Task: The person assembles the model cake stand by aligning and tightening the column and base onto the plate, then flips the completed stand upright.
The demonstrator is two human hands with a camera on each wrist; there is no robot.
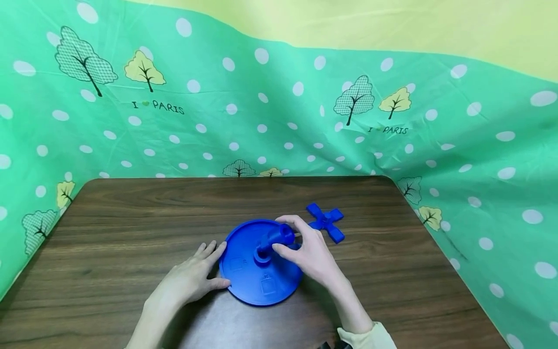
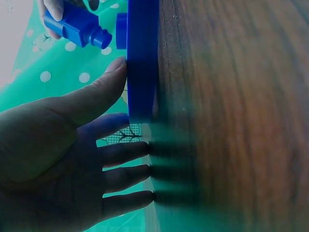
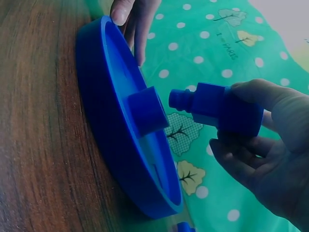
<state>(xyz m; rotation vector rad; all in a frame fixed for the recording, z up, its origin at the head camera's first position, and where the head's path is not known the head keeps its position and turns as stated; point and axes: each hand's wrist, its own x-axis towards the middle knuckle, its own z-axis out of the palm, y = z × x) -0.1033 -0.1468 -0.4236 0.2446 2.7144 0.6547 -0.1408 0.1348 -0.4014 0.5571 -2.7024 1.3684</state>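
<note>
A round blue base [image 1: 241,286] with a raised rim lies flat on the table, a short socket [image 3: 147,113] standing at its centre. My left hand [image 1: 187,277] rests at the base's left side, thumb and index finger touching the rim and the other fingers spread on the table. Between thumb and fingers, my right hand [image 1: 311,252] pinches a stubby blue connector [image 3: 236,108] with a stepped, narrow plug end. It is held tilted above the base, plug toward the socket. The right wrist view shows a small gap between plug and socket.
A blue cross-shaped piece [image 1: 325,221] with flat arms lies on the wooden table [image 1: 144,223], behind and to the right of the base. A green dotted cloth [image 1: 261,111] with tree prints hangs behind the table and along its sides.
</note>
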